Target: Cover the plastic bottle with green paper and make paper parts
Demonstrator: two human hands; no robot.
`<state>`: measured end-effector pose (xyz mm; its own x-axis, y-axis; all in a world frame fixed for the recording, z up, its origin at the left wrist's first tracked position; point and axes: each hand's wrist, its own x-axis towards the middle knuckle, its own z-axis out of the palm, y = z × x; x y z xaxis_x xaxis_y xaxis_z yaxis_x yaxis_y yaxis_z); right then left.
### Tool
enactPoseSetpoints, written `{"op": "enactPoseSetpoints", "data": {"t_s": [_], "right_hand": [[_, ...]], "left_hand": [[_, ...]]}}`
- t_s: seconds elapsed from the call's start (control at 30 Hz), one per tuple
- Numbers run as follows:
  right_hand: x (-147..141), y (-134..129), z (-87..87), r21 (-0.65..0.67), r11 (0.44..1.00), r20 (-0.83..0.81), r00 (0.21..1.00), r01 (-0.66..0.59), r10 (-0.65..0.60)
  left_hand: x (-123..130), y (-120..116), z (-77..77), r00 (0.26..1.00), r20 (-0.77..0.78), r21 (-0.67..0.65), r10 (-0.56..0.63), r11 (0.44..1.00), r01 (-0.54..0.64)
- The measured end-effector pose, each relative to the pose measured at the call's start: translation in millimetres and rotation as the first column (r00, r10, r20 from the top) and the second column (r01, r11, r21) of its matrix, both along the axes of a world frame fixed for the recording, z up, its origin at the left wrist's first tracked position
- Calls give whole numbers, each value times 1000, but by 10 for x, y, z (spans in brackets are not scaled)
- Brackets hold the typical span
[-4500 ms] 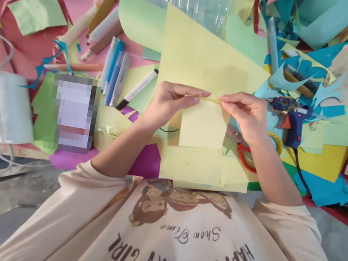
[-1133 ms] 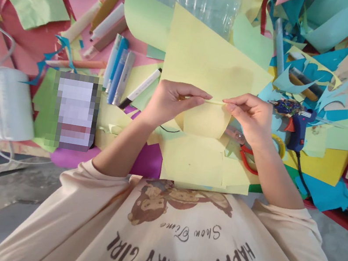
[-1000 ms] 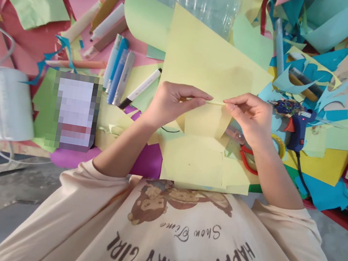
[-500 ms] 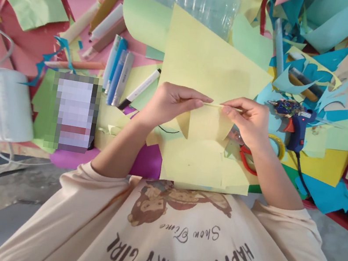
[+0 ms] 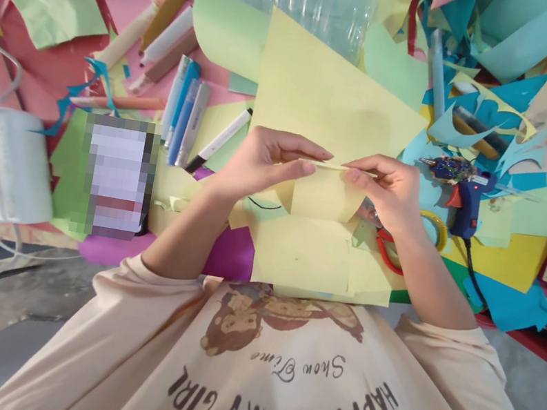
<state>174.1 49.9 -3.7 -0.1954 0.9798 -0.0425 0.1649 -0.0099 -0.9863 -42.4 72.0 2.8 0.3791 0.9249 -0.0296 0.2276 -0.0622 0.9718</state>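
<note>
Pinching the far edge of a small yellow paper [image 5: 326, 196], both hands work close together: the left hand [image 5: 262, 161] grasps it near its left corner, and the right hand [image 5: 389, 186] grasps it near its right corner. Each thumb lies on the near side, with the index finger stretched just beyond; the other fingers are bent softly inward. Between the two thumbs, a short part of the edge is visible, looking like a narrow fold.

The forearms come from the body and lean toward each other, wrists apart. The small paper is in the middle, between a large yellow sheet [image 5: 339, 90] on the far side and another yellow sheet [image 5: 296, 254] at the table's near edge. At left, a white marker [image 5: 221, 139] lies near the hand; at right, red-handled scissors [image 5: 389, 251] are just beside the forearm, and a glue gun [image 5: 466, 199] lies farther outward.
</note>
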Motion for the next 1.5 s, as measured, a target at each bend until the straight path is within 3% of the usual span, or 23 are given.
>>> {"op": "enactPoseSetpoints", "data": {"t_s": [0.1, 0.27, 0.43, 1.13, 1.5], "right_hand": [[-13, -18, 5, -37, 999, -60, 998, -23, 20], [-23, -28, 30, -84, 996, -73, 997, -33, 27], [-13, -7, 22, -5, 1000, -12, 1000, -5, 5], [-17, 12, 19, 3, 1000, -36, 999, 29, -29], [-14, 16, 28, 9, 1000, 4, 1000, 28, -28]], "left_hand": [[44, -11, -19, 1000, -19, 7, -17, 1000, 17], [111, -44, 2, 993, -92, 22, 67, 998, -65], [111, -52, 2, 989, -115, 18, 98, 995, -96], [89, -46, -55, 993, -42, 14, 107, 994, -106], [97, -55, -12, 995, -34, -21, 90, 996, -91]]}}
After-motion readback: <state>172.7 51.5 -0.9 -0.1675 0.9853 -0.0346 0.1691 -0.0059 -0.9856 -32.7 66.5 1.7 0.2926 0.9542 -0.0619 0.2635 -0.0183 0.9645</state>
